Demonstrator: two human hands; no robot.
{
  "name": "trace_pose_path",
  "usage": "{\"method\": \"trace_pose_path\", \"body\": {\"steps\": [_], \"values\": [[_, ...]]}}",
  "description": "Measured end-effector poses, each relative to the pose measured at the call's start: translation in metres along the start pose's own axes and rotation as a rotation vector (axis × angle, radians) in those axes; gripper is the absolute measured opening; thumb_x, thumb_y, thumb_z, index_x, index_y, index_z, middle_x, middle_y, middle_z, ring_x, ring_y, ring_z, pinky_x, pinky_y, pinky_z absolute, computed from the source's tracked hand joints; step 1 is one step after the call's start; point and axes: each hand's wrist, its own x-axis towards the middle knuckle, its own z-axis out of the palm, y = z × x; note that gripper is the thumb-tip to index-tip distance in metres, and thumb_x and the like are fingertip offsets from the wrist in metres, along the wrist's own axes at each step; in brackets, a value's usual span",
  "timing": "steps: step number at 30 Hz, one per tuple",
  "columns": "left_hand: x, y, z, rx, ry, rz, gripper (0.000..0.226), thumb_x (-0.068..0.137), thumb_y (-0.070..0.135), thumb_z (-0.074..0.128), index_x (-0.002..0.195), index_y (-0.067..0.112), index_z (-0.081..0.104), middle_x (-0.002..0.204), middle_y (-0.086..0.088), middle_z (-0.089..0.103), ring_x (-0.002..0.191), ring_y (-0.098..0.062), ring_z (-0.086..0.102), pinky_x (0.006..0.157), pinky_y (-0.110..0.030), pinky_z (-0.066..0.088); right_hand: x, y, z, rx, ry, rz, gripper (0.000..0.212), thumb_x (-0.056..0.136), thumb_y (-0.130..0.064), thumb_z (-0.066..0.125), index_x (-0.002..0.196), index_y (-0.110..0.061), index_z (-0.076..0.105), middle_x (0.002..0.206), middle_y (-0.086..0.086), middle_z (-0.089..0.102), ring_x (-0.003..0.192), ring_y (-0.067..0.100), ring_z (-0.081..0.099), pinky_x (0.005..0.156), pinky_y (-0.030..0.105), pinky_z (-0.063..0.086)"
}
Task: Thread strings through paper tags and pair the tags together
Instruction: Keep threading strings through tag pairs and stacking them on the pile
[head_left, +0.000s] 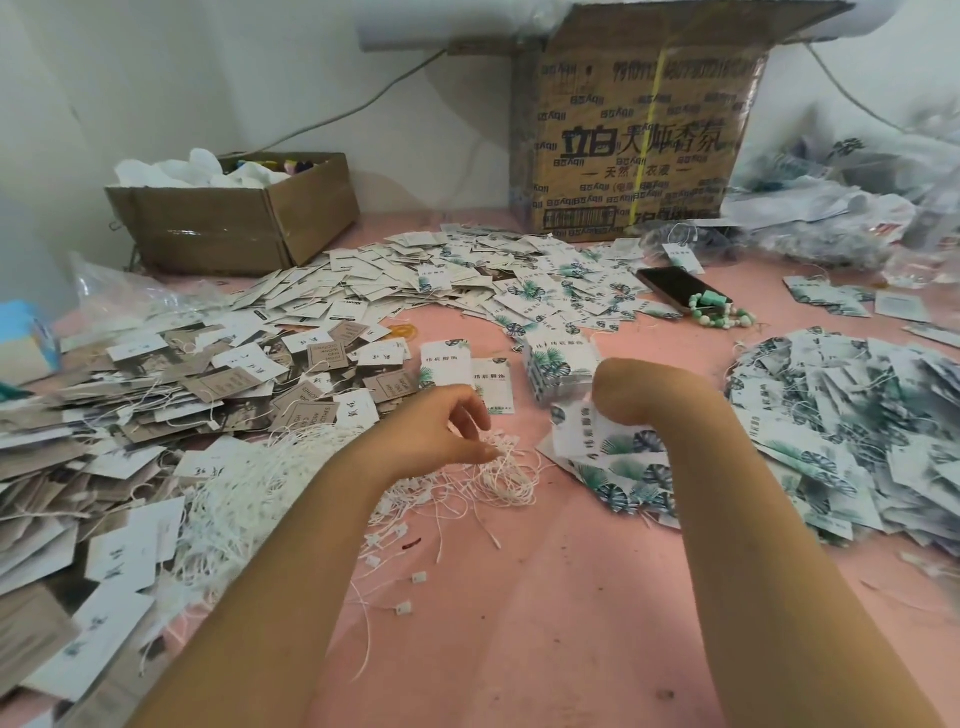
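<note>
Pink surface, seen from above the person's two forearms.

Far left: heap of brown and white card tags, several with strings attached. Behind it stands a small open brown cardboard box holding white wrapping.

Left of centre: thick bundle of white strings lying against the heap.

Left hand: palm down, fingers curled. Its grip is pinched on a strand at the top of a loose tangle of white looped strings, which lies on the surface between the forearms. Nearer the viewer lie single strings with small white plastic clasps.

Centre, beyond the hands: two white paper tags with green leaf print, flat and side by side. Just right of them is a squared stack of leaf-print tags.

Right hand: wrist bent sharply down, fingers hidden behind it. A fan of leaf-print tags spreads from beneath it; whether the grip is closed on them cannot be told.

Rear, right of centre: large printed cardboard carton. In front of it lies a dark phone, with a green bead bracelet at its near end.

Far right: broad heap of strung leaf-print tags.
</note>
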Motion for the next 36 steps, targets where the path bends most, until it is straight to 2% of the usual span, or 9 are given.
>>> {"method": "trace_pose_path", "body": {"steps": [5, 11, 16, 21, 24, 27, 31, 34, 36], "values": [[0.004, -0.011, 0.003, 0.299, 0.097, 0.007, 0.016, 0.083, 0.014, 0.068, 0.089, 0.026, 0.059, 0.088, 0.006, 0.058, 0.073, -0.01, 0.054, 0.064, -0.027, 0.044, 0.01, 0.006, 0.01, -0.088, 0.013, 0.095, 0.026, 0.091, 0.002, 0.034, 0.111, 0.001, 0.05, 0.108, 0.014, 0.055, 0.092, 0.027, 0.05, 0.082, 0.034, 0.041], [0.005, -0.022, 0.005, 0.344, 0.174, -0.02, 0.016, 0.079, 0.015, 0.07, 0.09, 0.023, 0.062, 0.085, 0.006, 0.058, 0.077, -0.013, 0.058, 0.065, -0.027, 0.045, 0.018, 0.004, 0.016, -0.076, 0.058, 0.112, 0.009, 0.09, -0.002, 0.043, 0.093, -0.011, 0.042, 0.092, 0.007, 0.049, 0.097, 0.029, 0.052, 0.097, 0.045, 0.041], [0.008, -0.023, 0.008, 0.368, 0.188, -0.011, 0.009, 0.079, 0.019, 0.072, 0.08, 0.025, 0.065, 0.081, 0.007, 0.063, 0.073, -0.012, 0.06, 0.068, -0.029, 0.048, 0.016, 0.002, 0.014, -0.084, 0.081, 0.104, 0.008, 0.088, -0.001, 0.042, 0.09, -0.008, 0.041, 0.089, 0.007, 0.049, 0.095, 0.029, 0.052, 0.092, 0.041, 0.043], [0.01, -0.026, 0.009, 0.395, 0.177, 0.008, 0.013, 0.082, 0.014, 0.069, 0.075, 0.024, 0.064, 0.074, 0.013, 0.058, 0.071, -0.008, 0.056, 0.066, -0.026, 0.043, 0.011, -0.004, 0.006, -0.066, 0.119, 0.085, 0.024, 0.087, 0.0, 0.041, 0.065, -0.01, 0.036, 0.069, 0.006, 0.041, 0.083, 0.028, 0.046, 0.073, 0.035, 0.035], [0.011, -0.028, 0.01, 0.417, 0.155, 0.023, 0.012, 0.084, 0.013, 0.066, 0.077, 0.02, 0.06, 0.075, 0.011, 0.054, 0.071, -0.007, 0.052, 0.058, -0.022, 0.035, 0.009, -0.014, 0.004, -0.007, 0.176, 0.028, 0.015, 0.086, -0.002, 0.044, 0.073, -0.005, 0.049, 0.081, 0.011, 0.055, 0.085, 0.029, 0.053, 0.075, 0.034, 0.044], [0.011, -0.029, 0.011, 0.387, 0.163, 0.031, 0.014, 0.087, 0.011, 0.062, 0.078, 0.02, 0.057, 0.077, 0.011, 0.055, 0.067, 0.0, 0.05, 0.055, -0.018, 0.033, 0.007, -0.024, 0.005, 0.122, 0.17, -0.124, 0.022, 0.087, -0.003, 0.044, 0.097, -0.001, 0.064, 0.095, 0.013, 0.066, 0.081, 0.025, 0.061, 0.071, 0.03, 0.05], [0.011, -0.015, 0.007, 0.204, 0.3, 0.057, 0.02, 0.089, 0.014, 0.062, 0.076, 0.025, 0.052, 0.077, 0.014, 0.055, 0.068, 0.004, 0.048, 0.058, -0.016, 0.034, 0.0, -0.04, 0.016, 0.469, -0.095, -0.254, 0.035, 0.096, -0.03, 0.046, 0.079, -0.005, 0.065, 0.065, 0.004, 0.066, 0.046, 0.011, 0.05, 0.043, 0.019, 0.037], [0.007, 0.0, 0.002, -0.026, 0.411, 0.146, 0.021, 0.085, 0.013, 0.067, 0.074, 0.027, 0.055, 0.071, 0.013, 0.058, 0.057, 0.003, 0.048, 0.055, -0.015, 0.036, 0.003, -0.048, 0.027, 0.733, -0.259, -0.197, 0.062, 0.095, -0.055, 0.03, 0.08, -0.006, 0.065, 0.056, 0.001, 0.063, 0.043, 0.011, 0.047, 0.038, 0.015, 0.033], [0.003, 0.007, 0.0, -0.139, 0.428, 0.187, 0.015, 0.083, 0.013, 0.068, 0.078, 0.023, 0.058, 0.069, 0.012, 0.06, 0.054, -0.002, 0.046, 0.056, -0.018, 0.039, 0.005, -0.052, 0.031, 0.948, -0.302, -0.166, 0.059, 0.094, -0.057, 0.029, 0.082, -0.009, 0.062, 0.059, 0.001, 0.06, 0.044, 0.012, 0.046, 0.038, 0.015, 0.032]]}}
